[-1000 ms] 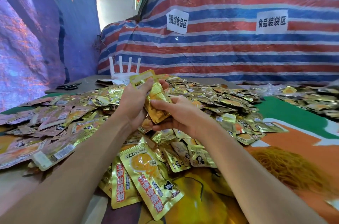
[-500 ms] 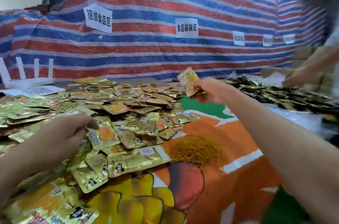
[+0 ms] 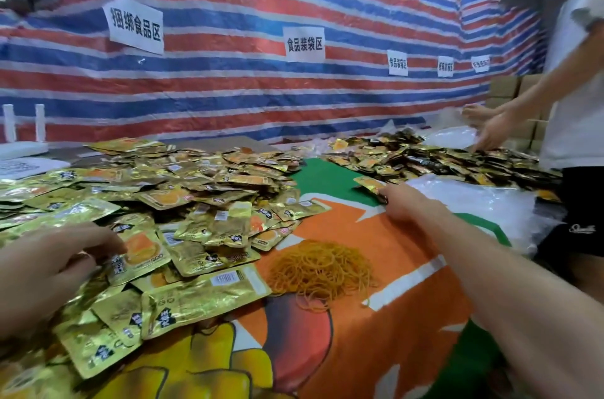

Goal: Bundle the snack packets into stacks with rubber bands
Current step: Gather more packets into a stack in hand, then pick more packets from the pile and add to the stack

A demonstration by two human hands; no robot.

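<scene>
The right hand (image 3: pixel 407 204) has dropped from mid-air to the table (image 3: pixel 359 349). Its grip is narrow, fingertips pinching the packet stack (image 3: pixel 369 184), which lies flat just ahead of the grip on the table's green patch. The left hand (image 3: pixel 49 271) stays on the loose packets (image 3: pixel 196 189), grip wide, fingers spread over crinkled, glossy gold foil. Nearer than the right grip and to its left, thin orange rubber bands (image 3: pixel 322 271) form a tangled mound.
</scene>
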